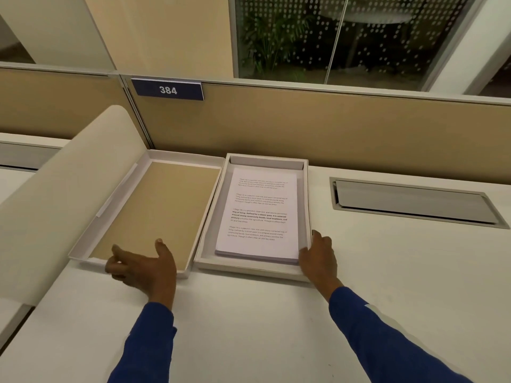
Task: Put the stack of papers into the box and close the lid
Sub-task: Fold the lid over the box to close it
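A white stack of printed papers [260, 217] lies inside the shallow white box [249, 268] in the middle of the desk. The lid [157, 214], white-rimmed with a tan inside, lies upturned to the left, touching the box. My left hand [143, 268] hovers over the lid's near edge, fingers spread and holding nothing. My right hand [318, 257] rests against the box's near right corner, fingertips at the rim beside the papers.
A tan partition with a blue "384" sign [167, 90] backs the white desk [262, 327]. A grey cable hatch [414, 201] is set into the desk at right. A cream curved panel [63, 194] rises at left, next to the lid.
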A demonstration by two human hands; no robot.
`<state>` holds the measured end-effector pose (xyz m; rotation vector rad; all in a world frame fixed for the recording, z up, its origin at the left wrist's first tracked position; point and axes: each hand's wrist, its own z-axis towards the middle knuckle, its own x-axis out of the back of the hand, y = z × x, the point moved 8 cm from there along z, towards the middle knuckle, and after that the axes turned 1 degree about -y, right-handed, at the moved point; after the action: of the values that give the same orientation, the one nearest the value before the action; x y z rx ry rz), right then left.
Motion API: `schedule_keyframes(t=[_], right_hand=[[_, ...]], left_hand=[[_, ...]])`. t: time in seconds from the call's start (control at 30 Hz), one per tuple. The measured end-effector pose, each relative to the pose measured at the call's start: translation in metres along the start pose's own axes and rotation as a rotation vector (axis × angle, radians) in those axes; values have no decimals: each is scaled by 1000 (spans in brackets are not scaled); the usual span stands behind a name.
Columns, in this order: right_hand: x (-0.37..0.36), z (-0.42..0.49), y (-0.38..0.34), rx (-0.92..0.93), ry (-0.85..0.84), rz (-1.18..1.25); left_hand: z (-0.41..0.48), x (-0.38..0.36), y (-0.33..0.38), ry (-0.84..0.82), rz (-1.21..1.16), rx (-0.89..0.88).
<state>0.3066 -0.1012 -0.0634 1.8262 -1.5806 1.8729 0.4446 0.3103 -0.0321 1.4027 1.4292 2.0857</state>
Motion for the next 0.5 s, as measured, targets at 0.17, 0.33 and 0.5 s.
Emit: schedule_keyframes(t=[0.17, 0.33, 0.5], right_hand=[[-1, 2, 2, 9, -4, -4], [-4, 2, 2, 24, -7, -18], [-3, 1, 1, 26, -8, -19]], left_hand=[[13, 9, -19, 54, -29, 111], [7, -2, -52, -122, -38, 397], [8, -1, -29, -120, -252, 287]])
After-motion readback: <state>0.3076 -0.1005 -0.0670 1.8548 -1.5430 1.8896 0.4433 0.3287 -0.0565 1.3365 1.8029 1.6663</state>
